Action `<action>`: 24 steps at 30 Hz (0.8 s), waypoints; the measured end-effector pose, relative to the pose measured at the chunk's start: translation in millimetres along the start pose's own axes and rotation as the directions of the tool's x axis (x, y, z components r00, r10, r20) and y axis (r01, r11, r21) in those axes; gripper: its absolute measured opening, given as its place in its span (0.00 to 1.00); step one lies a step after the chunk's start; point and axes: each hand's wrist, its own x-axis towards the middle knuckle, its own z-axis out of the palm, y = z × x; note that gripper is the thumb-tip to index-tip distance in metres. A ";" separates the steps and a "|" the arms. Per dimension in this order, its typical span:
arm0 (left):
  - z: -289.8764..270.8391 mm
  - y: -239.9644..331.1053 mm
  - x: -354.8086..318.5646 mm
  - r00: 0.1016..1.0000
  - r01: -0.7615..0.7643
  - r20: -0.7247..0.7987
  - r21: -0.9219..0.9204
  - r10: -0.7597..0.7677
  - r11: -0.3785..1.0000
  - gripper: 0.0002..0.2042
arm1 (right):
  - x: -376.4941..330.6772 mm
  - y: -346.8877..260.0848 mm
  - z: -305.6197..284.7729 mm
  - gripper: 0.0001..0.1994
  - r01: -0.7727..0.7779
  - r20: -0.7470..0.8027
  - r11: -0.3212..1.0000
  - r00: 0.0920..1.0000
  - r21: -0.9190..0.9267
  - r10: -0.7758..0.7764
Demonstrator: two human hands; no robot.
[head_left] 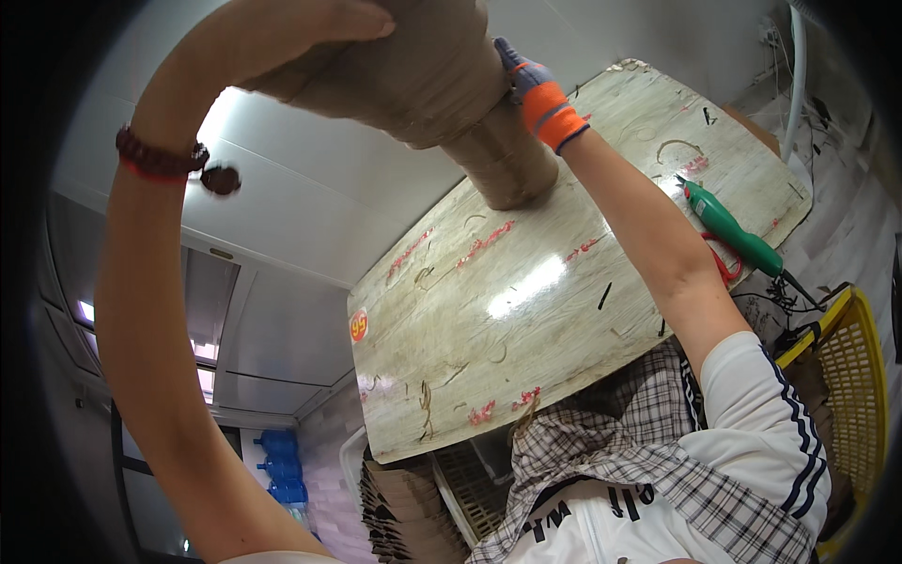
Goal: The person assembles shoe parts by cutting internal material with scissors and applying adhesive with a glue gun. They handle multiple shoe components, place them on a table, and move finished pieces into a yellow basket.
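A large brown bundle (404, 89), broad at the top and narrowing in steps to a round lower end, leans over the far side of the table (423, 348). Its surface looks wrapped in bands, and its top runs out of view. My bare left hand (324, 21) lies against the upper part, fingers partly cut off by the picture's edge. On the right side of the narrower section, my right hand (532, 80) grips it in a grey glove with an orange cuff. Whether the lower end touches the tabletop, I cannot tell.
A green electric cutter (728, 221) with a black cord lies at the table's right edge, beside red handles (722, 261). A yellow plastic basket (850, 376) stands at the right. Brown stacked pieces (399, 508) sit below the table; blue water bottles (280, 465) stand lower left.
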 end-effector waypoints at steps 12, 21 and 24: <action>10.8 -20.3 10.2 0.995 0.050 0.092 -0.066 -0.044 0.997 0.20 | 22.5 23.3 -21.4 0.19 0.018 0.139 0.983 0.989 0.184 -0.044; 30.0 -50.8 1.1 0.990 0.100 0.113 -0.155 -0.083 0.983 0.19 | 43.6 25.6 -12.0 0.22 0.016 0.107 0.998 0.994 -0.065 -0.009; 37.1 -60.2 -4.7 0.985 0.132 0.132 -0.195 -0.108 0.972 0.19 | 40.7 31.6 1.0 0.22 -0.222 -0.093 0.975 0.971 -0.010 0.220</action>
